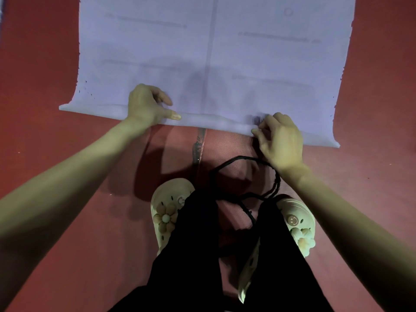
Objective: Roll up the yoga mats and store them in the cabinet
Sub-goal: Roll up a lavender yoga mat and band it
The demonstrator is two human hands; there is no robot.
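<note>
A lavender yoga mat lies flat on the red floor, stretching away from me, with its near end turned over into a narrow first fold. My left hand grips that folded edge on the left, fingers curled over the top and thumb along the front. My right hand pinches the same edge on the right. A black cord loops from my right wrist down toward my legs.
The red floor surrounds the mat on both sides. My feet in pale clogs stand just behind the mat's near end, with black trousers above them. A dark stained seam runs along the floor between the mat and my feet.
</note>
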